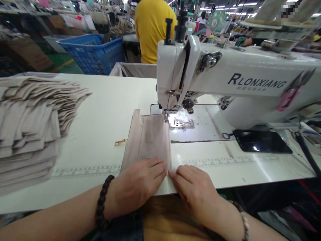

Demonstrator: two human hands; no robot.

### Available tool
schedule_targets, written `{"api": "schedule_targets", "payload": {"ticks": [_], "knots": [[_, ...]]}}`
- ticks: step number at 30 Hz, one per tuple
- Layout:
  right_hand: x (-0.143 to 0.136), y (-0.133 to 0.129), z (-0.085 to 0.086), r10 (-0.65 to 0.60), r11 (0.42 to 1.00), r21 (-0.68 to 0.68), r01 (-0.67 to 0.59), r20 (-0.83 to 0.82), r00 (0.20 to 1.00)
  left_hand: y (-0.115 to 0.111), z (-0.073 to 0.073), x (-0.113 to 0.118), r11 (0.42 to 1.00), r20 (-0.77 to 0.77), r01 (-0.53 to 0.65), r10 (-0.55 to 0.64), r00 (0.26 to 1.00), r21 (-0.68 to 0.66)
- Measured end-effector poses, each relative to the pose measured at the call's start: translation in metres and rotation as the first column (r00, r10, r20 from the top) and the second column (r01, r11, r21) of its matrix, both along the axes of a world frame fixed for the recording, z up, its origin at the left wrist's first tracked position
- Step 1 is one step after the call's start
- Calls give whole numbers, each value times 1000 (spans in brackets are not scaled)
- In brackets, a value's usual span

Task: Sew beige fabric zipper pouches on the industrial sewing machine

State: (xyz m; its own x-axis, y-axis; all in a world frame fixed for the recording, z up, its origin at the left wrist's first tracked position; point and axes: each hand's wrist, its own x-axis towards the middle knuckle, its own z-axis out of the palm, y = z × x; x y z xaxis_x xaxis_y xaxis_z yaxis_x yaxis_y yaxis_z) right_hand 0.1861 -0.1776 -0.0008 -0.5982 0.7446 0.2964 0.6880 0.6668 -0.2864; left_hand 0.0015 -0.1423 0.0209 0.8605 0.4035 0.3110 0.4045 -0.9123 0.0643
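A beige fabric pouch piece (156, 147) lies flat on the table, its far right corner at the needle and presser foot (166, 116) of the white sewing machine (213, 72). It carries a small stitched rectangle, and a gold zipper pull (121, 142) sticks out on its left. My left hand (140, 182) rests over the near end, fingers together and closed on the near right corner. Against the same corner, my right hand (194, 184) pinches the edge from the right. The undersides of both hands' fingers are hidden.
Stacked beige fabric pieces (32, 117) cover the table's left side. A black phone (262, 141) lies at right, and pink-handled snips (292, 95) sit against the machine. Beyond the table are a blue basket (100, 53) and a person in a yellow top (154, 30).
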Motion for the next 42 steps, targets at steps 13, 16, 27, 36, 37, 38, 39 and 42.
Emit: {"api": "schedule_targets", "payload": {"ticks": [13,16,27,36,37,38,39,42], "knots": [[2,54,14,84,996,-49,-71,372,924,52,-12,-1,992,18,60,-63,998,113],[2,69,18,112,990,-124,-66,413,904,64,-13,-1,992,9,78,-80,997,96],[3,104,13,39,998,-63,-14,408,912,104,-19,-4,999,-87,42,-40,995,29],[4,117,-2,-31,997,78,12,254,967,129,-14,0,998,-230,-59,49,972,-36],[5,117,-3,-33,998,67,17,246,969,131,-15,0,997,-233,-71,59,971,-43],[5,117,-3,-36,998,55,23,241,970,134,-15,1,996,-238,-81,68,969,-48],[5,117,-3,-39,999,45,29,240,970,136,-16,1,995,-242,-91,77,967,-49],[5,117,-4,-45,999,25,41,227,973,141,-16,4,993,-244,-111,99,965,-32]]}}
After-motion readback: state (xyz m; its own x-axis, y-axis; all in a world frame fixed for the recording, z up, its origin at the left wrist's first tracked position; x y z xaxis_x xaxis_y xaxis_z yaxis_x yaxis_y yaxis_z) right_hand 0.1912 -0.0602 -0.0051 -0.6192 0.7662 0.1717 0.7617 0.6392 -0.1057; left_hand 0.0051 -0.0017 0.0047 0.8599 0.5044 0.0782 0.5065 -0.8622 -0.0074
